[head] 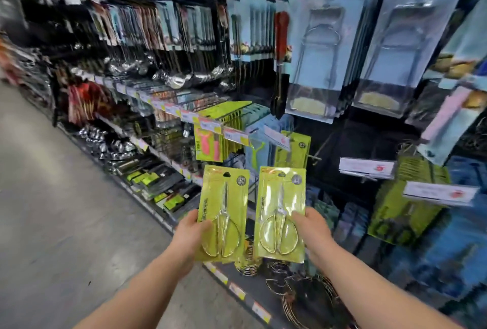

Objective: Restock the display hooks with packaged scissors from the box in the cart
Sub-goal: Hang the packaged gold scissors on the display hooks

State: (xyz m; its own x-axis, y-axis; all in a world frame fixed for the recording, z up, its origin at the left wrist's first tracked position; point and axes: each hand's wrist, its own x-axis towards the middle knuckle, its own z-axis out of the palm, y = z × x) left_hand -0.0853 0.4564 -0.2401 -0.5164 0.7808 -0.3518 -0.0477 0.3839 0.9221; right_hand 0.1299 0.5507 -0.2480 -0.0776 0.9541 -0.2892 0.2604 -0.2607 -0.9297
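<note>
Two hands each pinch a pack's lower side edge, thumb on front; left pack stands above-right of left hand; right pack stands above-left of right hand.

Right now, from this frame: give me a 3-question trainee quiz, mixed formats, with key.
1. True or false: the left hand grips the left scissors pack and the right hand grips the right scissors pack.
2. Where is the right scissors pack? A) hung on a hook; B) held up in the hand, off any hook; C) lying on the floor.
3. Fill in: in both packs the scissor handles point ___.

Key: 1 true; 2 B; 3 down.
</note>
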